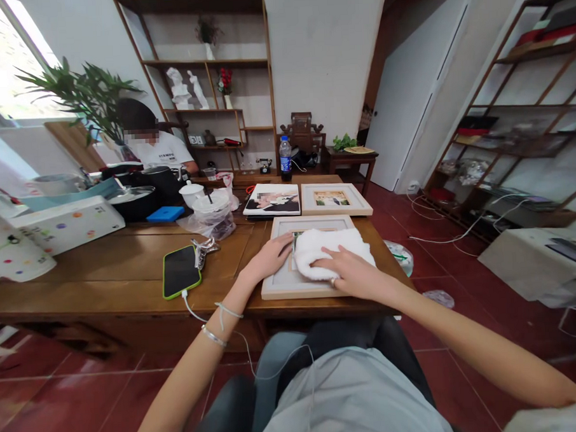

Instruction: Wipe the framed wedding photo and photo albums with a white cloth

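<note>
A light wooden picture frame (275,286) lies flat near the front edge of the table. My right hand (355,271) presses a folded white cloth (318,243) onto it, fingers spread and bent into the fabric. The cloth hides most of the picture inside the frame. Over the frame's left side rests my left hand (272,255), its fingers stretched out toward the cloth and lying on the surface. Just behind stand a second framed picture (337,200) and a stack topped by a printed photo (273,201).
A charging phone (181,271) lies to the left on the wooden table (128,274). Beyond it are a plastic-bagged cup (212,206), a blue box (166,214), a black pot (132,202) and a white box (71,224). A bottle (285,159) stands behind. A person (163,148) sits across.
</note>
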Demonstrator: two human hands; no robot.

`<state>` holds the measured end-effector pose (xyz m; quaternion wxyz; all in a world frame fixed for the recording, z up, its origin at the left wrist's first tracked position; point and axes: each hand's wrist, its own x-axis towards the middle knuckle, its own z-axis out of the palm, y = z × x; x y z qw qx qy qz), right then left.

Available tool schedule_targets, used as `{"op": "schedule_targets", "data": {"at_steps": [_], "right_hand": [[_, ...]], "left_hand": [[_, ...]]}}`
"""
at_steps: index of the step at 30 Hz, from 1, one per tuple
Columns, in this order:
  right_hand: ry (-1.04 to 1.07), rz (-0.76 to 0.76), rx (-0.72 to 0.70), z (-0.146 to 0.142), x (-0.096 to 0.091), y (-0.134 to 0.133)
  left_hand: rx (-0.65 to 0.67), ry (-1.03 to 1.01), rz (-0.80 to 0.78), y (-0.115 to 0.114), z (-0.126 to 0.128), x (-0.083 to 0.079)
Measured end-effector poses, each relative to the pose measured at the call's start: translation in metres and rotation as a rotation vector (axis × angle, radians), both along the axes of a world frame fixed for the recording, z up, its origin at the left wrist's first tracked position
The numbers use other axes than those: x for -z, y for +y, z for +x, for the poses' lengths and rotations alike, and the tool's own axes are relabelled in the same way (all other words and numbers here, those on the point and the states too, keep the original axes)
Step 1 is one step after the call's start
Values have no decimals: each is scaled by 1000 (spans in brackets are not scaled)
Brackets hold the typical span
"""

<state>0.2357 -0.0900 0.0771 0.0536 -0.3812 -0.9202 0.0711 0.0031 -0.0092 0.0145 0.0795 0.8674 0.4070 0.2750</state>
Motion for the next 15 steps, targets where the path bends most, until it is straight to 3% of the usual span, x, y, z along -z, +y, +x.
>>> {"op": "schedule_targets", "data": {"at_steps": [3,9,12,15], "right_hand": [[-44,70,44,8,10,44],[-60,244,55,8,7,115],[-66,252,91,-2,9,127],[-97,218,112,-10,12,118]], "left_hand": [[8,-1,5,1,0,0],[26,-15,-12,2,-2,-1],[19,-20,-17,2,-2,-2],[9,-27,-23,1,-1,-2]]}}
